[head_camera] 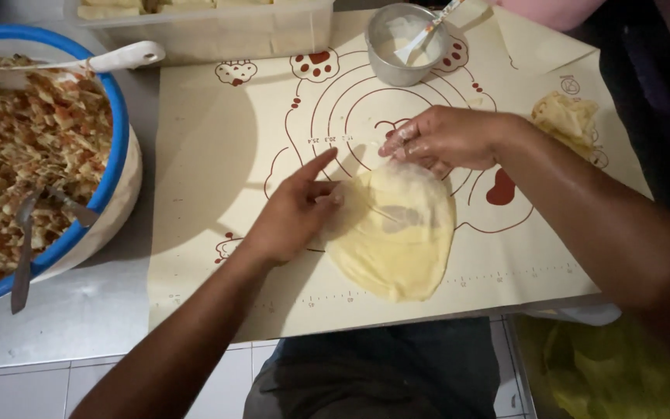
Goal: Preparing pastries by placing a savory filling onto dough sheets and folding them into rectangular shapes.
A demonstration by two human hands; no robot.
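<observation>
Both of my hands are down on one thin, pale yellow wrapper sheet (pixel 397 233) that lies flat on the cream baking mat (pixel 219 155), toward the mat's near edge. Its shape is a rough oval whose long axis runs from the near edge away from me, tipped slightly to the right at the far end; the rounded near end points back toward my lap, and the far end sits under my right fingers.

Nearest to me, my left hand (pixel 292 213) rests on the sheet's left edge, forefinger stretched out and pointing up and to the right, the other fingers curled loosely with their tips pressing the edge. It grips nothing; the fingers are apart and only touching the sheet.

Just beyond, my right hand (pixel 443 140) comes in from the right, fingers bunched together over the sheet's far rim. Whether they pinch the edge or only press on it, I cannot tell.

Left of the mat stands a big blue-rimmed bowl (pixel 118 147) of chopped filling with a metal spoon (pixel 25 248) and a white ladle (pixel 110 58) in it. Right, on the mat's far corner, lies a crumpled wrapper scrap (pixel 566 118). Farther off, a small metal cup (pixel 401 54) holding a white spoon sits on the mat's top edge, and a clear plastic tub (pixel 219 31) stands behind it.
</observation>
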